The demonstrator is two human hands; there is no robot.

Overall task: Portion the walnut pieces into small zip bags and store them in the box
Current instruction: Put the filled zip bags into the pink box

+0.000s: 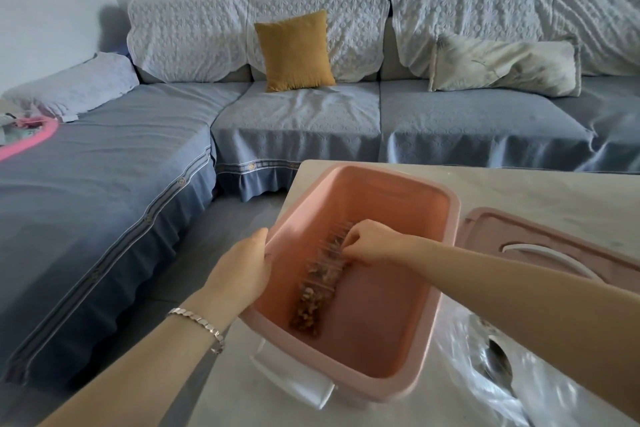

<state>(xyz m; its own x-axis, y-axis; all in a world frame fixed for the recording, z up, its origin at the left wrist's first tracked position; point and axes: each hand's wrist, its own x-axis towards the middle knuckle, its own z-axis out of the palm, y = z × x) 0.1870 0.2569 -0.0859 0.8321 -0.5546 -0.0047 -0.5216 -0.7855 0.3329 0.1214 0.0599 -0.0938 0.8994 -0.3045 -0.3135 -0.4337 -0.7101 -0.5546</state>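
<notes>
At the near right there is crinkly clear plastic (460,340) with a spoon (498,362). The pink box (391,322) sits on the table (519,191), close to its left edge. The left hand (242,270) holds the box's left rim. The right hand (372,246) is down inside, fingers bent, pinching the tops of the zip bags (318,291). The bags are full of walnut bits and stand in a row in the box. The lid (554,239) lies flat just right of the box. Far back is a blue sofa (294,121) with a yellow cushion (294,50).
</notes>
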